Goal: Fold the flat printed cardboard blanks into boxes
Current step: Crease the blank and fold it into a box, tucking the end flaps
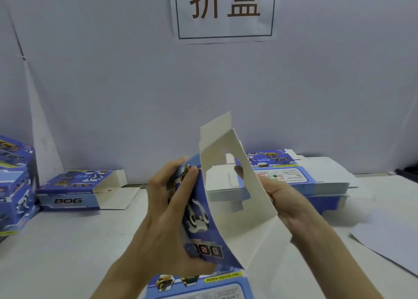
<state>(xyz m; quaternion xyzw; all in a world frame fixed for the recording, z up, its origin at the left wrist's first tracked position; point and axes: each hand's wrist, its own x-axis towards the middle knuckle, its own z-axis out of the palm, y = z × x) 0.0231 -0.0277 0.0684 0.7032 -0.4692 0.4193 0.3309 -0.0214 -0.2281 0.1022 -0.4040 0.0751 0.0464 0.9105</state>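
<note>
I hold a blue printed cardboard blank (228, 208) up above the table, partly opened into a sleeve with its white inside facing me and a window cut-out near the top. My left hand (172, 210) grips its blue printed left panel, fingers curled round the edge. My right hand (282, 196) holds the white right panel from behind, mostly hidden by the card. A stack of flat blanks (305, 178) lies behind on the right.
A folded blue box (74, 194) with one end open lies at the left. More folded boxes (15, 185) are stacked at the far left edge. A white sheet (389, 242) lies at the right. A white wall with a paper sign (226, 11) rises behind.
</note>
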